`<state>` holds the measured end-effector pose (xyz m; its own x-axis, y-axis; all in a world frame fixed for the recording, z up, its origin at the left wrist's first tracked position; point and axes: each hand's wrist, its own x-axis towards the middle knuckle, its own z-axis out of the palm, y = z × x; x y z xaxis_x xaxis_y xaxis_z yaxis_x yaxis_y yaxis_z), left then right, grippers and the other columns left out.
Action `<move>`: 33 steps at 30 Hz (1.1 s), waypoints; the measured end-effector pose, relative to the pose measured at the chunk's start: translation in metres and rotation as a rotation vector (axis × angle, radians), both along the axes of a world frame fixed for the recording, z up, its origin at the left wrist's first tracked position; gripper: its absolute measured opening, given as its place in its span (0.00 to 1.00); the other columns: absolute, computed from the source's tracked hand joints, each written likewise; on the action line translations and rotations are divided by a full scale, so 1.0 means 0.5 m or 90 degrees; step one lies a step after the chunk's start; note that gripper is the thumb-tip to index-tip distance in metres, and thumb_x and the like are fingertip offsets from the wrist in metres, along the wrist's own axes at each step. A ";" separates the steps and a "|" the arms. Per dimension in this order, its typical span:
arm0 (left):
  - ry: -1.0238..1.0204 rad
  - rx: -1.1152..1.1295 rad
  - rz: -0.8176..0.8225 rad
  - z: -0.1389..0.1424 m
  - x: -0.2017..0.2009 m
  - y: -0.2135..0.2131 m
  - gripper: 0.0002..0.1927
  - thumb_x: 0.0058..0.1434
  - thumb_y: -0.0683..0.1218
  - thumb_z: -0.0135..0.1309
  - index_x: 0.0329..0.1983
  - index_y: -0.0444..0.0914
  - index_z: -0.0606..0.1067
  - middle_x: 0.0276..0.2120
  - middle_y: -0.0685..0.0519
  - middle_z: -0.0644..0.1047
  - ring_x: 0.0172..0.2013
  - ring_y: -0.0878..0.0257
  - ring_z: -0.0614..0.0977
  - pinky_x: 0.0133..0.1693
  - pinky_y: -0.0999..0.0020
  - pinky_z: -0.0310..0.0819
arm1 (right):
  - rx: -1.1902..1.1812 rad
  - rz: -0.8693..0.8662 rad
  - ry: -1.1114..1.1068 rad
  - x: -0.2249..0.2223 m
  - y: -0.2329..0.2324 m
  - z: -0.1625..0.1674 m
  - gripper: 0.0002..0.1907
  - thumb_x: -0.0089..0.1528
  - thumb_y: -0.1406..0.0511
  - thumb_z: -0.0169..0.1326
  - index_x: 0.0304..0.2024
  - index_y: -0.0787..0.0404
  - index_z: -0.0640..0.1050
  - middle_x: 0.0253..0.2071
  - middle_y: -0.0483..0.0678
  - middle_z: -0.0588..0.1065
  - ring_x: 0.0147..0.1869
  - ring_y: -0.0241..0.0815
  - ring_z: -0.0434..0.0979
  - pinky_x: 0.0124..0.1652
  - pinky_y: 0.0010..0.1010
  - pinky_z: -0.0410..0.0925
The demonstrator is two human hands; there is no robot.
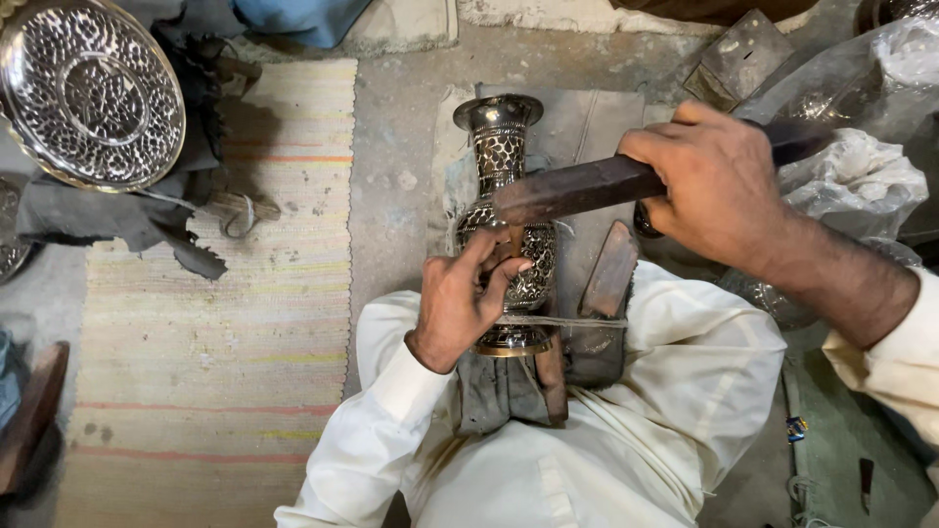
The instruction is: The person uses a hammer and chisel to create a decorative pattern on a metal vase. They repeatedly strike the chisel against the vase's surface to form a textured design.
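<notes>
Between the person's knees, on a dark cloth [504, 391], lies a vase [504, 186], its mouth pointing away from the body and its base nearest the lap. A thin string [577, 321] crosses just above the base. Its metal surface carries a dense black-and-silver pattern. The left hand [465, 303] rests on the vase's belly, fingers pinched together around a small tool whose tip I cannot make out. The right hand [714, 186] is wrapped tight around the handle of a hammer [577, 188], whose long dark head hangs just above the left fingers. A brown block [608, 269] lies just right of the vase. Left of the lap spreads a striped mat [215, 323]. At the upper left, a patterned metal plate [88, 93] rests on dark rags. Crumpled plastic bags [861, 176] lie to the right.
</notes>
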<state>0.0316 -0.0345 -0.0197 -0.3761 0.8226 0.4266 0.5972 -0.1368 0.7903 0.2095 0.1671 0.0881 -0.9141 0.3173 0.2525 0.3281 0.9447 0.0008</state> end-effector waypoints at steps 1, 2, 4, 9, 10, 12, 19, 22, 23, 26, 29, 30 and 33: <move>0.003 -0.035 0.009 0.001 0.000 0.001 0.19 0.62 0.42 0.65 0.55 0.37 0.75 0.23 0.47 0.80 0.18 0.56 0.81 0.23 0.63 0.71 | -0.123 -0.053 0.045 0.000 0.002 -0.001 0.14 0.51 0.68 0.64 0.39 0.58 0.76 0.32 0.45 0.74 0.39 0.48 0.75 0.40 0.40 0.69; 0.001 -0.022 -0.001 0.003 -0.001 0.002 0.18 0.62 0.41 0.64 0.55 0.37 0.75 0.24 0.47 0.81 0.18 0.56 0.81 0.23 0.63 0.71 | -0.248 -0.103 0.085 0.001 0.004 -0.003 0.15 0.54 0.66 0.64 0.42 0.58 0.76 0.33 0.44 0.73 0.38 0.46 0.75 0.37 0.38 0.69; -0.011 -0.001 -0.010 0.006 0.001 0.000 0.18 0.63 0.41 0.63 0.56 0.37 0.75 0.26 0.47 0.81 0.18 0.55 0.80 0.24 0.63 0.70 | -0.239 -0.095 0.090 0.004 0.004 -0.007 0.16 0.54 0.66 0.64 0.44 0.58 0.76 0.34 0.44 0.74 0.38 0.46 0.75 0.37 0.39 0.69; 0.012 0.024 -0.016 0.009 0.000 0.000 0.18 0.63 0.41 0.62 0.56 0.37 0.75 0.29 0.46 0.81 0.21 0.54 0.82 0.25 0.63 0.72 | -0.221 -0.116 0.068 0.012 0.011 -0.011 0.13 0.57 0.66 0.67 0.42 0.59 0.79 0.32 0.48 0.73 0.35 0.46 0.73 0.35 0.42 0.65; 0.004 0.026 -0.017 0.009 0.000 0.000 0.19 0.63 0.41 0.62 0.57 0.37 0.75 0.29 0.46 0.81 0.22 0.54 0.83 0.25 0.63 0.72 | -0.145 -0.077 0.060 0.014 0.012 -0.011 0.15 0.55 0.67 0.67 0.42 0.58 0.78 0.34 0.48 0.74 0.37 0.47 0.73 0.38 0.42 0.66; 0.010 0.012 -0.010 0.007 0.000 -0.002 0.17 0.64 0.42 0.63 0.55 0.37 0.75 0.29 0.46 0.82 0.23 0.53 0.83 0.26 0.63 0.72 | -0.002 0.008 0.045 0.017 0.013 -0.011 0.17 0.51 0.68 0.66 0.43 0.58 0.78 0.37 0.46 0.77 0.43 0.50 0.74 0.43 0.41 0.68; 0.026 0.027 -0.010 0.003 -0.001 -0.001 0.17 0.64 0.43 0.64 0.55 0.37 0.74 0.31 0.46 0.82 0.25 0.51 0.84 0.27 0.62 0.73 | 0.012 0.000 0.029 0.013 0.013 -0.001 0.16 0.48 0.71 0.66 0.38 0.59 0.78 0.31 0.47 0.76 0.37 0.49 0.73 0.40 0.39 0.66; 0.005 0.057 -0.037 0.002 -0.001 0.000 0.18 0.66 0.43 0.62 0.57 0.37 0.73 0.36 0.45 0.83 0.27 0.52 0.85 0.28 0.64 0.75 | -0.060 -0.054 0.011 0.009 0.014 0.006 0.15 0.49 0.72 0.68 0.37 0.60 0.78 0.25 0.48 0.74 0.33 0.47 0.72 0.39 0.39 0.66; 0.006 0.038 -0.027 0.002 -0.001 0.000 0.18 0.65 0.43 0.62 0.57 0.37 0.74 0.34 0.45 0.83 0.25 0.52 0.84 0.27 0.63 0.74 | -0.031 -0.041 0.022 0.008 0.014 0.007 0.17 0.48 0.71 0.68 0.38 0.61 0.78 0.27 0.50 0.74 0.35 0.49 0.72 0.39 0.39 0.65; 0.021 0.014 -0.019 -0.002 -0.002 0.001 0.18 0.64 0.43 0.64 0.56 0.37 0.75 0.29 0.45 0.82 0.23 0.51 0.83 0.26 0.62 0.73 | -0.080 -0.041 0.011 0.010 0.014 0.005 0.15 0.51 0.71 0.67 0.39 0.59 0.79 0.29 0.48 0.75 0.36 0.47 0.72 0.42 0.39 0.66; 0.017 0.029 -0.029 -0.005 -0.004 0.002 0.19 0.64 0.43 0.63 0.57 0.37 0.74 0.30 0.46 0.82 0.22 0.54 0.83 0.26 0.64 0.73 | -0.105 -0.038 0.051 0.016 0.015 0.001 0.15 0.53 0.71 0.67 0.41 0.61 0.78 0.32 0.50 0.75 0.38 0.48 0.73 0.41 0.39 0.66; 0.010 0.022 -0.029 -0.006 -0.003 0.002 0.19 0.64 0.42 0.62 0.58 0.37 0.74 0.30 0.46 0.82 0.21 0.55 0.83 0.25 0.64 0.73 | -0.101 -0.030 0.074 0.017 0.016 0.000 0.16 0.53 0.71 0.67 0.42 0.62 0.78 0.34 0.52 0.75 0.39 0.49 0.73 0.40 0.39 0.67; 0.005 0.013 -0.039 -0.007 -0.005 0.002 0.20 0.64 0.42 0.62 0.58 0.37 0.74 0.29 0.47 0.82 0.21 0.57 0.83 0.25 0.65 0.72 | -0.026 -0.054 -0.019 0.020 0.018 0.000 0.15 0.53 0.74 0.65 0.41 0.57 0.79 0.34 0.44 0.78 0.38 0.46 0.74 0.41 0.39 0.68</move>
